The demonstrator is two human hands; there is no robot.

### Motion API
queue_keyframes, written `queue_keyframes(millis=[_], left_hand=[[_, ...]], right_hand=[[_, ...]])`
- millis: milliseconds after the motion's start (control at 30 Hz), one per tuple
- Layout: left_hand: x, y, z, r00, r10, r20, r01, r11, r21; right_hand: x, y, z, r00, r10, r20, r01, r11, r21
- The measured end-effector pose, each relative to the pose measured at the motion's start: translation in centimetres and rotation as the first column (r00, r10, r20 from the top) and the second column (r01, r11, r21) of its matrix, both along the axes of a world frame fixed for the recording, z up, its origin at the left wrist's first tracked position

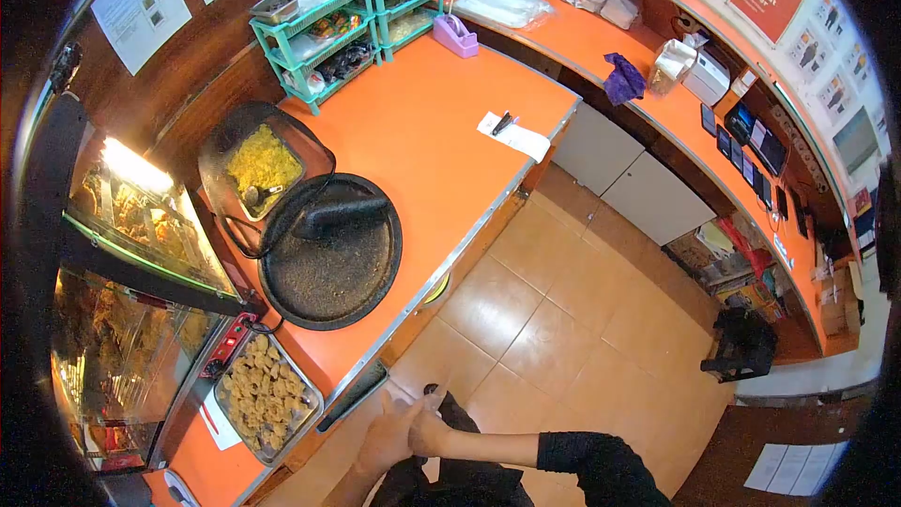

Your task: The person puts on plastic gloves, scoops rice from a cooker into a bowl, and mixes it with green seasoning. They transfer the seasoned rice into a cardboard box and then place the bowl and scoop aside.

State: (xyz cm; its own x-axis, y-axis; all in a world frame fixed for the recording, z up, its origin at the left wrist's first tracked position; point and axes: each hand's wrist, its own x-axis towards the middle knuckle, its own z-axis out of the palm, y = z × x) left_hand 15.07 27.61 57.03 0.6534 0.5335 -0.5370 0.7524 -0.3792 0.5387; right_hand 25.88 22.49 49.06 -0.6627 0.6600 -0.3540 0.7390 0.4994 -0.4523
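Note:
My left hand [383, 434] and my right hand [428, 430] are together low in the view, beside the counter's front edge. Both look closed, with the fingers folded in against each other. A small dark spot [431, 390] shows at the fingertips, too small to name; anything held between the hands is hidden. Left of them, a metal tray [317, 411] of brown fried pieces [266, 392] rests on the orange counter [450, 141]. Farther back lie a large round dark pan [328, 272] and a tray of yellow rice [266, 161] with a dark-handled spoon [261, 194].
A lit glass food warmer [141, 225] stands at the left. Green tiered racks [310, 38], a purple tape dispenser [455, 36] and a paper with a pen [513, 136] are on the counter. Several phones [741, 158] lie on the right-hand shelf; a black stool [740, 343] is below.

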Motion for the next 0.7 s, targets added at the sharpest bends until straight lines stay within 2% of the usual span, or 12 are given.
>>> queue_keyframes(millis=[67,133,167,233,367,400,467,533,567,633,700], left_hand=[[-0.7,-0.1,0.3,0.999,0.020,0.048,-0.019,1.000,-0.006],[-1.0,-0.5,1.3,1.000,0.014,-0.008,-0.013,0.995,0.096],[-1.0,-0.9,1.0,1.000,0.018,-0.005,-0.018,0.996,0.093],[-1.2,-1.7,0.0,0.995,-0.001,-0.103,-0.009,0.995,-0.095],[-1.6,-2.3,-0.3,0.999,-0.051,-0.016,0.050,0.994,-0.095],[-1.5,-2.6,-0.1,0.998,-0.069,-0.010,0.070,0.992,0.104],[-1.4,-2.7,0.9,0.996,-0.085,-0.010,0.084,0.950,0.301],[-0.6,-1.6,3.7,0.996,0.039,0.086,-0.056,0.979,0.196],[-0.4,-1.5,4.4,0.995,0.043,0.088,-0.059,0.978,0.198],[0.0,-1.5,5.2,0.998,0.052,0.019,-0.053,0.996,0.075],[0.3,-1.8,4.9,0.999,0.034,0.010,-0.034,0.996,0.081]], right_hand=[[-1.1,0.3,-1.4,0.994,-0.090,-0.068,0.076,0.979,-0.192],[-1.4,0.9,-1.5,0.941,-0.314,-0.126,0.272,0.924,-0.270],[-1.6,0.9,-1.1,0.900,-0.398,-0.180,0.335,0.893,-0.300],[-2.2,0.6,-0.3,0.805,-0.498,-0.322,0.380,0.850,-0.365],[-3.6,0.4,0.4,0.603,-0.582,-0.546,0.324,0.804,-0.498],[-3.8,0.6,0.6,0.546,-0.598,-0.586,0.300,0.793,-0.530],[-4.2,1.5,0.9,0.445,-0.630,-0.636,0.267,0.772,-0.577],[-4.5,2.4,1.0,0.364,-0.655,-0.662,0.242,0.753,-0.612],[-4.6,2.9,0.8,0.341,-0.666,-0.663,0.233,0.744,-0.626],[-4.5,3.3,0.2,0.312,-0.680,-0.664,0.221,0.731,-0.645],[-3.9,3.2,-0.9,0.316,-0.679,-0.662,0.216,0.731,-0.647]])
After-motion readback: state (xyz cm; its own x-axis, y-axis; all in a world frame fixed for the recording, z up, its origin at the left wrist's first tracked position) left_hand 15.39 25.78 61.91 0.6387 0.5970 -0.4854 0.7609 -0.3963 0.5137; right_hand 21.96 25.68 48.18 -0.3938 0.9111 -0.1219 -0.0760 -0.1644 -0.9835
